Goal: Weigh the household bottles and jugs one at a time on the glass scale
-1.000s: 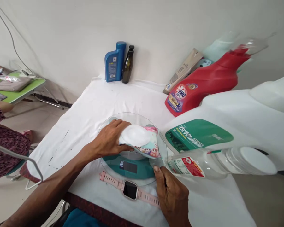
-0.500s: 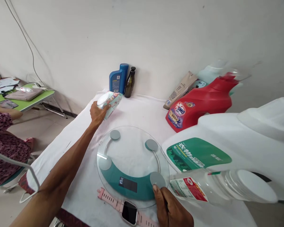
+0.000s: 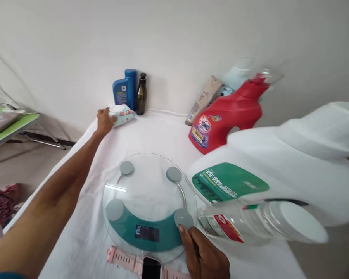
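My left hand (image 3: 105, 121) is closed on a wet wipes pack (image 3: 123, 114) with a white lid, at the far left of the table. The pack is low over the cloth, just in front of a blue bottle (image 3: 125, 89); I cannot tell if it rests there. A dark pump-top bottle (image 3: 141, 95) stands beside the blue one. Close to me lies a round glass bathroom scale (image 3: 145, 182) with a lit display. My right hand (image 3: 205, 252) is closed at its near right edge, thumb on the glass, other fingers curled and partly hidden.
A pink-strapped smartwatch (image 3: 151, 267) lies before the scale. On the right stand a clear jar (image 3: 250, 224), a large white jug (image 3: 258, 155), a red detergent bottle (image 3: 229, 120) and a beige pack (image 3: 205, 99). The wall is behind; a green table (image 3: 14, 126) is at left.
My left hand has carried the wipes pack farther back and lower, up to the blue bottle. My right hand stays at the scale's edge. The view has shifted right.
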Available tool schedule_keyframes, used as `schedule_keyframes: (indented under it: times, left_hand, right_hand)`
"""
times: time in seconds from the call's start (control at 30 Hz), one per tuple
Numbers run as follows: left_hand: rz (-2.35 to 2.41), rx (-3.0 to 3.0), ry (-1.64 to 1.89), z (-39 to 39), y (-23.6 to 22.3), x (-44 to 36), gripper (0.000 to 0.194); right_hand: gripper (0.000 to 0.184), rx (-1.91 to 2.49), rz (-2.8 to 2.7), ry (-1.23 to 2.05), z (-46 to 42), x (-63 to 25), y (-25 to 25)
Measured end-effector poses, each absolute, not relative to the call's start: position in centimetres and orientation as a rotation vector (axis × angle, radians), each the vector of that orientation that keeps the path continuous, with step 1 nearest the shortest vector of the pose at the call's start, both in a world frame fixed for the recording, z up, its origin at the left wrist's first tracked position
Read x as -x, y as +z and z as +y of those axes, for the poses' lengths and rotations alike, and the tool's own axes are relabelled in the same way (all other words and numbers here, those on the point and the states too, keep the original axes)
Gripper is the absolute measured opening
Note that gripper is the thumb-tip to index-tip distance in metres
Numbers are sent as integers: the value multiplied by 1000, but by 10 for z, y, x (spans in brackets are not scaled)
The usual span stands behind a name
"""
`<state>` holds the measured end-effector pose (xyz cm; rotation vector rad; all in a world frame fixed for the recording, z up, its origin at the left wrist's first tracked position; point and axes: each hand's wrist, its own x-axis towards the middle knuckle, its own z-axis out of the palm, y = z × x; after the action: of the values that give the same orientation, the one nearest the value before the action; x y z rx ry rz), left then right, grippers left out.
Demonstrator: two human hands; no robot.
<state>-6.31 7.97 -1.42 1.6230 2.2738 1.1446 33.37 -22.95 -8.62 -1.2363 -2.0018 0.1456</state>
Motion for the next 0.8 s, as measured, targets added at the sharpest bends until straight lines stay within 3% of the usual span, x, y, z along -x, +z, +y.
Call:
schedule_keyframes:
  times: [0.23,0.43,0.53,0.6,0.7,0.8]
  left_hand:
    - [2326,-1587,1131,92,-5,62,61]
    - [2265,-1720,1363,60,11,-2,81]
    - [1847,-1974,1431,10,28,-67,52]
    - [1438,-2121,1412,-35,41,-112,42]
    - [960,-2258,1136,-97,53,-168,45]
    - [807,-2304,846,-132,48,-207,58]
  right_hand:
    - [40,1290,-1881,119,-230,-321,-73]
    - [40,1314,-1892,57,-230,-319,-75]
    - [41,1323,-1874,76,-232,-318,-73]
    - [41,1336,-1874,90,-233,-317,-71]
    - [39,1329,-1895,80,-233,-318,-70]
    - [28,1302,-1891,-32,-234,-320,-74]
